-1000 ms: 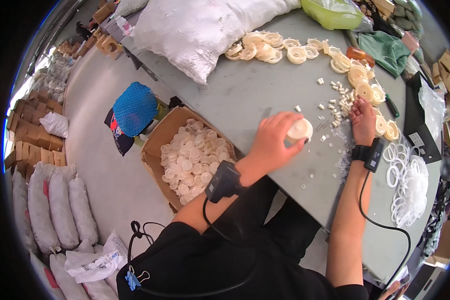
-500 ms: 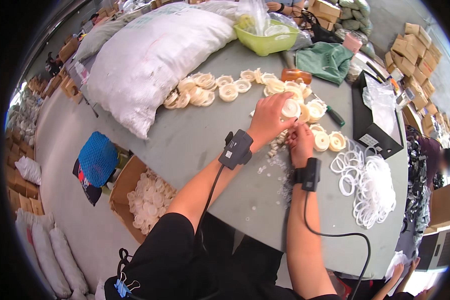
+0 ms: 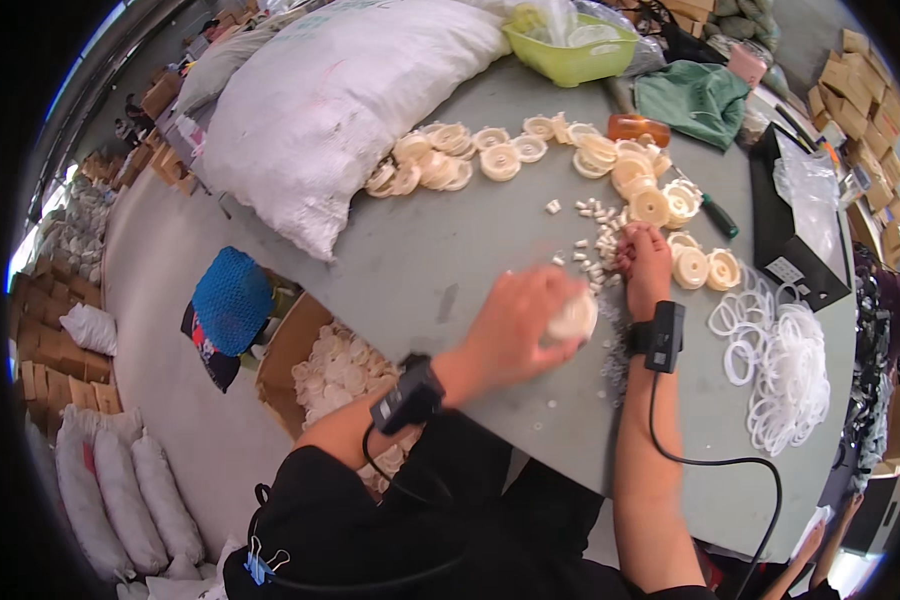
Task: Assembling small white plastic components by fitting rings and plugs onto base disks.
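Note:
My left hand [image 3: 520, 325], smeared by motion, grips a round cream plastic part [image 3: 573, 318] above the grey table, near its front edge. My right hand [image 3: 647, 262] is at the edge of a scatter of small cream plastic pieces [image 3: 605, 240]. Its fingers are bent together, and whatever they may pinch is hidden. Beyond it lie round cream plastic parts [image 3: 500, 161], in a curved row of small stacks across the table. Tiny clear rings [image 3: 613, 365] are strewn beside my right wrist.
White rings [image 3: 785, 375] lie heaped at right, by a black box [image 3: 795, 240]. A green-handled screwdriver [image 3: 718, 216], an amber bottle [image 3: 638, 130], a green cloth [image 3: 692, 100] and a green basket [image 3: 570, 62] stand farther back. A big white sack [image 3: 320, 110] fills the left; a carton [image 3: 288, 345] holds pale parts.
My left hand has drawn back toward me and left with the round part, away from my right hand. My right hand has reached to the small cream pieces. The view has shifted.

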{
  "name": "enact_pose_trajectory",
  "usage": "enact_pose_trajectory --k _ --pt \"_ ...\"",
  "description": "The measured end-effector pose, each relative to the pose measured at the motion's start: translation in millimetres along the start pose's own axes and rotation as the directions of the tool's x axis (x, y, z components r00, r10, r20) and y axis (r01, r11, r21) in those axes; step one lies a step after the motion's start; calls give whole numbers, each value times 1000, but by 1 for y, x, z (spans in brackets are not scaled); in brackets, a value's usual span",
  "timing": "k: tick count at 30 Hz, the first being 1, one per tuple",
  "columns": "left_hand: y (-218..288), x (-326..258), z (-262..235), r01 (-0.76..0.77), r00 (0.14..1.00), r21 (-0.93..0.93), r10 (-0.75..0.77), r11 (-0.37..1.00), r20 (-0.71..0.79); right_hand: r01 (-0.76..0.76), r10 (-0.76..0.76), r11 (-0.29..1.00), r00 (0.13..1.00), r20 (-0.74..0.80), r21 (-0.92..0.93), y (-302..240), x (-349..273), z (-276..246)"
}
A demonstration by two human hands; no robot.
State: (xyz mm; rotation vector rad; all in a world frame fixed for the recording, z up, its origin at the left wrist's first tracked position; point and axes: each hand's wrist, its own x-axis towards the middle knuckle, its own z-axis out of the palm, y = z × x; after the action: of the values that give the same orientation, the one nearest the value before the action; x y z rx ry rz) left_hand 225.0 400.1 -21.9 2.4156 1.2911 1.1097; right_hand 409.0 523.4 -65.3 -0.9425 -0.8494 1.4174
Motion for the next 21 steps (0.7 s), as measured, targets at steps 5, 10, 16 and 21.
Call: enact_pose_trajectory --k 5,10,16,21 --pt "7 -56 11 57 978 212 -98 976 186 0 0 1000 1000 26 28 7 3 -1" --pt "-26 -20 -15 192 980 270 -168 944 -109 9 -9 999 1000 11 41 7 4 -5" --pt "-148 65 -2 305 925 417 -161 856 -345 10 -10 1000 1000 14 15 5 -3 -1" --pt "-182 82 5 417 905 535 -390 735 -170 -30 28 996 999 31 88 8 -2 -1"
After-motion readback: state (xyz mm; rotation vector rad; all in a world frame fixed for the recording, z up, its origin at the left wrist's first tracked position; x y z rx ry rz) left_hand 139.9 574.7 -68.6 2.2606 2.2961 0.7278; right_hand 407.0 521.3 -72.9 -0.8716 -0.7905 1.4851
